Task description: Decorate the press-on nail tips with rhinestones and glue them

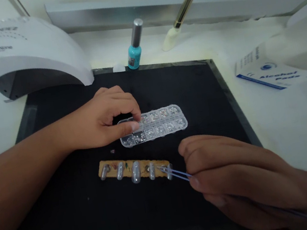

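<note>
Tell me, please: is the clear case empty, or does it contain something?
Not empty: small shiny pieces show in the clear case. Whether it is full throughout, I cannot tell; the left hand covers part.

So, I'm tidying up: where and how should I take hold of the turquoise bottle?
Probably its tall silver cap, from the near side: the turquoise bottle stands upright, that slim cap rises clear, and the white domed device and gold-capped bottle flank it left and right.
</note>
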Demonstrator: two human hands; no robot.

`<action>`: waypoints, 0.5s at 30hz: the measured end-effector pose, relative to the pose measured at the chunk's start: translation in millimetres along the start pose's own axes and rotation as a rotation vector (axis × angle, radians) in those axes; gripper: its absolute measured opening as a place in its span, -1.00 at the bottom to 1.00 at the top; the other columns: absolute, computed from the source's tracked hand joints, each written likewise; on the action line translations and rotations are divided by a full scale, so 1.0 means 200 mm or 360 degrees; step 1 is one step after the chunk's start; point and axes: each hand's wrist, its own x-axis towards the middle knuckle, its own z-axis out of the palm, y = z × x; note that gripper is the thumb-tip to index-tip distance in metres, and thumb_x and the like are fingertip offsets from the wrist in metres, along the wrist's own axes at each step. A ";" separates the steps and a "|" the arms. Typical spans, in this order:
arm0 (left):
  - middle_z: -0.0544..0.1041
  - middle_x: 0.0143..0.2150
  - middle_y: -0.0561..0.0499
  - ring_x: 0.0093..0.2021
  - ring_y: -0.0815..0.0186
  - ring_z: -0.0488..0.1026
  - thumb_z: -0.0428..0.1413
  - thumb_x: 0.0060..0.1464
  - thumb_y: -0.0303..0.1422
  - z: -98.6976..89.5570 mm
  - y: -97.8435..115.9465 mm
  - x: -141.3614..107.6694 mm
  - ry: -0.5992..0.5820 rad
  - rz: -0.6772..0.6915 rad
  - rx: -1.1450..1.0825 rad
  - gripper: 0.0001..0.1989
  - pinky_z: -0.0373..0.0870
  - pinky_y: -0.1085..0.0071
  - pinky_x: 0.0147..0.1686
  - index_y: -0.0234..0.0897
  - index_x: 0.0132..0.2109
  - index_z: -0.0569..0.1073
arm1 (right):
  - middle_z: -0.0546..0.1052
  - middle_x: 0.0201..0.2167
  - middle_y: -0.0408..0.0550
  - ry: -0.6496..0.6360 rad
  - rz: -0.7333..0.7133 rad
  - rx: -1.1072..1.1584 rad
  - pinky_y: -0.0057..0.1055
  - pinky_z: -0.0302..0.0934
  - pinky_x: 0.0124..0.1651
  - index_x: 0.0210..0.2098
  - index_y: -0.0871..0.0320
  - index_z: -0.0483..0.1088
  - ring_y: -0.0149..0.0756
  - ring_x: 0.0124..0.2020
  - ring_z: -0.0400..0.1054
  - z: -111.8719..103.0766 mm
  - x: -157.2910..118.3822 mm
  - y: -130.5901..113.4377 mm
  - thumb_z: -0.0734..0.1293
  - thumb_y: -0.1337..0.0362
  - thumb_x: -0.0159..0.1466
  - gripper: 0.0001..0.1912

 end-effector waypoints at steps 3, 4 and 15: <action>0.60 -0.11 0.00 -0.05 0.17 0.43 0.07 0.29 -0.21 0.00 0.00 0.00 -0.0007 -0.0003 -0.0006 -0.80 0.18 0.19 0.03 -0.19 -0.15 0.53 | 0.56 -0.37 -0.05 -0.0005 0.0021 0.0015 -0.36 0.53 -0.19 -0.22 0.19 0.36 -0.33 -0.32 0.53 0.00 0.00 0.00 0.25 0.46 0.36 -0.91; 0.60 -0.11 0.00 -0.05 0.17 0.43 0.07 0.29 -0.20 0.00 0.00 0.00 -0.0011 -0.0006 -0.0010 -0.80 0.18 0.20 0.03 -0.19 -0.14 0.53 | 0.56 -0.37 -0.04 0.0013 0.0018 0.0021 -0.36 0.53 -0.20 -0.21 0.19 0.36 -0.32 -0.32 0.53 0.00 0.00 0.00 0.25 0.45 0.36 -0.92; 0.61 -0.11 -0.02 -0.05 0.15 0.44 0.08 0.28 -0.22 0.00 0.00 0.00 0.0001 -0.0011 -0.0008 -0.81 0.20 0.15 0.02 -0.18 -0.16 0.54 | 0.55 -0.37 -0.04 0.0020 -0.0001 0.0071 -0.29 0.54 -0.18 -0.19 0.18 0.36 -0.31 -0.35 0.52 0.00 -0.01 0.01 0.26 0.44 0.35 -0.92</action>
